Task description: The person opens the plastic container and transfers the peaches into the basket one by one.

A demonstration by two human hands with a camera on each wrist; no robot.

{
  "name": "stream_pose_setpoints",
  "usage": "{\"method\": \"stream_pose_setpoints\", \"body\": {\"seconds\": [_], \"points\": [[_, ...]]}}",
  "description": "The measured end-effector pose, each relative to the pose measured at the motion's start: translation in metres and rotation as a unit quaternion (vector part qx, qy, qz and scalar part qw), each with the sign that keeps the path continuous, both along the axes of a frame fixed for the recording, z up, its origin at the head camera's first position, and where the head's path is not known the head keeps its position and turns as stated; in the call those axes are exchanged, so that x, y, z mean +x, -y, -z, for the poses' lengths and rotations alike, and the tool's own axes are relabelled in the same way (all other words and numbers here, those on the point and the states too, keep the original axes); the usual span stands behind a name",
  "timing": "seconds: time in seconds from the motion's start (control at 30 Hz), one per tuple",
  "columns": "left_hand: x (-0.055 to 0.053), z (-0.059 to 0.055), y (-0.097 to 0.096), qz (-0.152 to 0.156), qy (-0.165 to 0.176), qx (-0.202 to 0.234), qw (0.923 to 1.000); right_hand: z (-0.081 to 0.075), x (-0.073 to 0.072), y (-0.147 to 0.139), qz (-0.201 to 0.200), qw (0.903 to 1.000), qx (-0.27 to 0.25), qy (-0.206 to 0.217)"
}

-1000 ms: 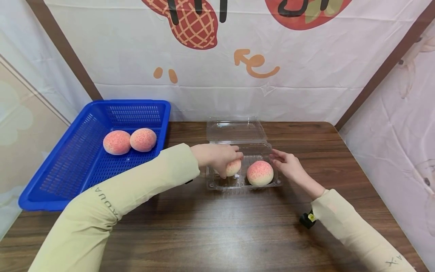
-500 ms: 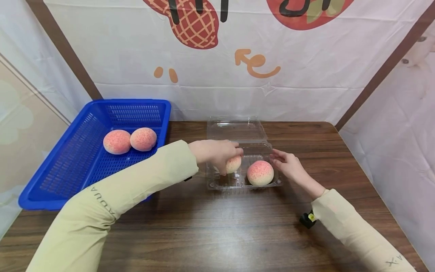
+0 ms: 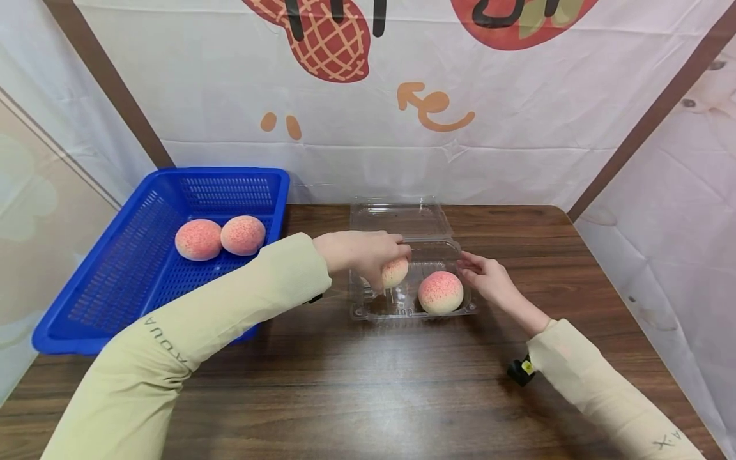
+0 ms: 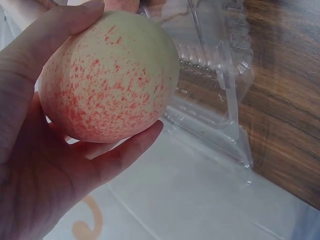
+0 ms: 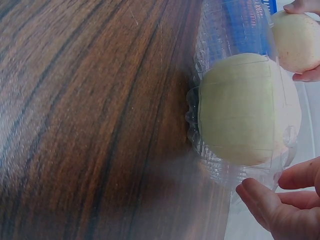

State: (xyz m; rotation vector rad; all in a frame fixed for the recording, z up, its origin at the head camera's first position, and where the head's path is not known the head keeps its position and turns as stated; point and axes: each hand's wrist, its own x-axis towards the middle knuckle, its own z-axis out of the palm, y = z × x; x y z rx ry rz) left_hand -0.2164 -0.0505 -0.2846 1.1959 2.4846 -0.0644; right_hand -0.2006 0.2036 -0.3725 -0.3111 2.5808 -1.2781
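Note:
My left hand grips a peach, cream with red speckles, thumb on one side and fingers curled round the other. It holds this peach over the left half of a clear plastic clamshell box whose lid lies open toward the back. A second peach, pink on top and pale below, sits inside the box on the right. My right hand pinches the box's right side wall between thumb and fingers, as the right wrist view shows. The left palm hides part of the held peach in the head view.
On the left stands a blue plastic basket with two more peaches, one touching the other. The wooden table ends at a printed white cloth behind the box.
My left hand has risen a little, and the gripped peach has come up with it from the box floor. The right hand and the box stay where they were.

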Motion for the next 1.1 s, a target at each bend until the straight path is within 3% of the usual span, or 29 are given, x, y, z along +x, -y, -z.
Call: {"method": "stream_pose_setpoints", "body": {"seconds": [0.67,1.1], "points": [[-0.002,-0.012,0.006,-0.013,0.003,0.022,0.9997,0.002,0.000,0.000,0.003,0.9999,0.009,-0.014],[-0.004,-0.020,0.011,-0.011,-0.013,0.033,0.9993,-0.001,0.001,0.002,0.006,1.0000,-0.003,0.005]]}}
